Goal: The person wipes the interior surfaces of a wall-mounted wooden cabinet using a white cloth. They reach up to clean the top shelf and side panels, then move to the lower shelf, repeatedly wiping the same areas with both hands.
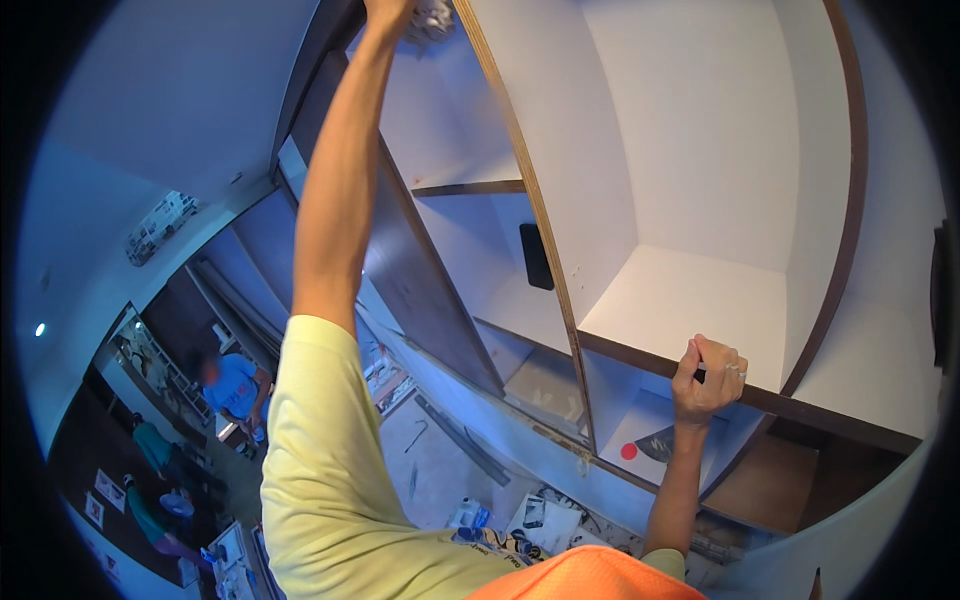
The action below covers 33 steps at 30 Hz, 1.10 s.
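Observation:
My left hand (388, 10) is raised to the top edge of the picture, mostly cut off, its fingers out of sight. Right against it, high in the narrow cabinet compartment, is a crumpled grey-white cloth (431, 22) with no shelf under it; the hand appears to hold it. Lower on the right, my right hand (710, 380) is closed in front of the dark front edge of a shelf (625, 347). Its thumb and forefinger press together, and what they hold, if anything, is too small to make out. A ring shows on one finger.
White-lined cabinet compartments (700, 130) with brown edging fill the right side. A black phone-like object (536, 256) rests in the middle compartment. A brown sliding door panel (425, 270) stands left of it. Papers and tools (540, 515) lie below. Several people (235, 385) are at far left.

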Each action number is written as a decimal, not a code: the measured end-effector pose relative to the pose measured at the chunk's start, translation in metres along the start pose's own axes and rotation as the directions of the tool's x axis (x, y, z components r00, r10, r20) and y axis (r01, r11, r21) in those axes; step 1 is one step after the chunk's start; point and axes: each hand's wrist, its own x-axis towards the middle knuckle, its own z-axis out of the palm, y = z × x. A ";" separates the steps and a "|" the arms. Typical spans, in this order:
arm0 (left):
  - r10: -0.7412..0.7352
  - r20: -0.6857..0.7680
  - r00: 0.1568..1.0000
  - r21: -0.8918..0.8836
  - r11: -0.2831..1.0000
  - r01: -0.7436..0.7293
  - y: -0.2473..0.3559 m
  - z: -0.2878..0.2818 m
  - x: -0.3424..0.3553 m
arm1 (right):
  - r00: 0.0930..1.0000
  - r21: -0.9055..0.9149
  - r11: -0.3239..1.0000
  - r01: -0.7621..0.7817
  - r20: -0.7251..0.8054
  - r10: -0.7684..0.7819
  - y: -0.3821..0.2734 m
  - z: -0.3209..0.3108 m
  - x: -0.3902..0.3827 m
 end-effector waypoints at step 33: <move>-0.298 0.107 0.949 0.047 0.955 0.294 0.084 -0.024 -0.169 | 1.000 0.006 1.000 -0.016 -0.020 0.016 0.000 0.001 -0.002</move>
